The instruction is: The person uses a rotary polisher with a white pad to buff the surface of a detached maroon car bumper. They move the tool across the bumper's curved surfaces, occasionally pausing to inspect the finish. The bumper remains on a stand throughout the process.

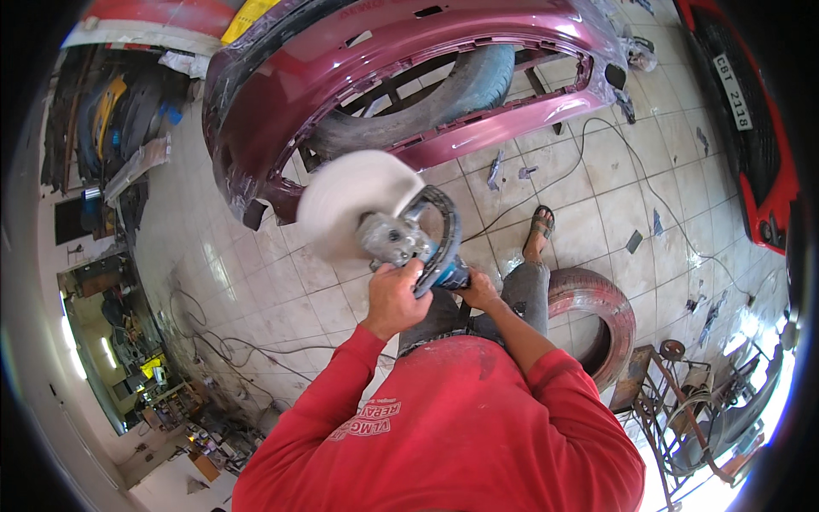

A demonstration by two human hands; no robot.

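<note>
A blue and grey power polisher (pixel 445 271) with a round white pad (pixel 341 200) is in both hands in front of me. My left hand (pixel 394 300) is closed at the side of its metal gear head, by the base of the black loop handle (pixel 450 224). My right hand (pixel 480 290) is wrapped round the rear end of the blue body. The pad looks smeared, as if spinning. In the picture it overlaps the lower left edge of a glossy maroon car bumper (pixel 529 111); whether it touches it I cannot tell.
A worn tyre (pixel 461 98) lies within the bumper's opening. Another, reddish tyre (pixel 627 320) is on the tiled floor by my right leg. Cords (pixel 636 149) trail over the tiles. A red car (pixel 759 162) stands at right; a metal cart (pixel 670 384) is at lower right. Parts fill the left wall.
</note>
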